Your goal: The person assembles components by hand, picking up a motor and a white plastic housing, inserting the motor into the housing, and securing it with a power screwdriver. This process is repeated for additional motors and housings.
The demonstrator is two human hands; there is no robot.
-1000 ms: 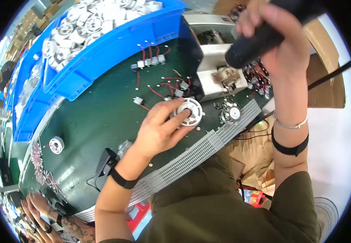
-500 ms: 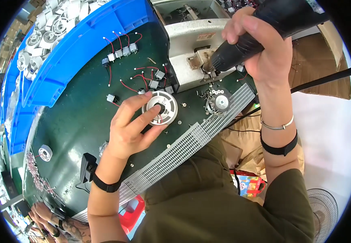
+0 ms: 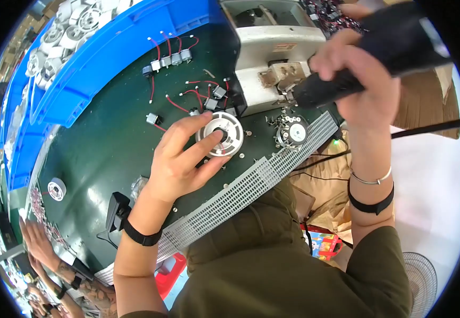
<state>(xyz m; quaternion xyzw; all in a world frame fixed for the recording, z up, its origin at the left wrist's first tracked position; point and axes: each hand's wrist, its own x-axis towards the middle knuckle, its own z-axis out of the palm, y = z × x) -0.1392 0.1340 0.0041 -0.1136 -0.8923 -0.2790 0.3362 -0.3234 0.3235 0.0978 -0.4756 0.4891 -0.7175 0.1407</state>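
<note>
My left hand (image 3: 179, 159) holds a round white plastic housing (image 3: 233, 125) down on the green table, fingers across its top and rim. One fingertip rests at its dark centre, where part of a red wire shows. My right hand (image 3: 365, 79) is wrapped round a thick black electric screwdriver (image 3: 400, 45), slightly blurred. Its nose points down-left at the outlet of a pale metal screw feeder (image 3: 267, 45); whether the two touch I cannot tell. Just below the outlet lies a round magnetic-looking disc (image 3: 297, 133) with small screws clustered about it.
Several small motors with red wires (image 3: 176, 58) lie beyond my left hand. A blue bin (image 3: 118, 45) of white plastic parts (image 3: 55, 37) curves along the far left. A perforated metal strip (image 3: 251, 180) edges the table near me. A co-worker's hands (image 3: 39, 244) are at lower left.
The whole view has shifted, so the table things appear further right. Both my hands keep their holds. The co-worker's hand at lower left has moved up and its fingers are spread.
</note>
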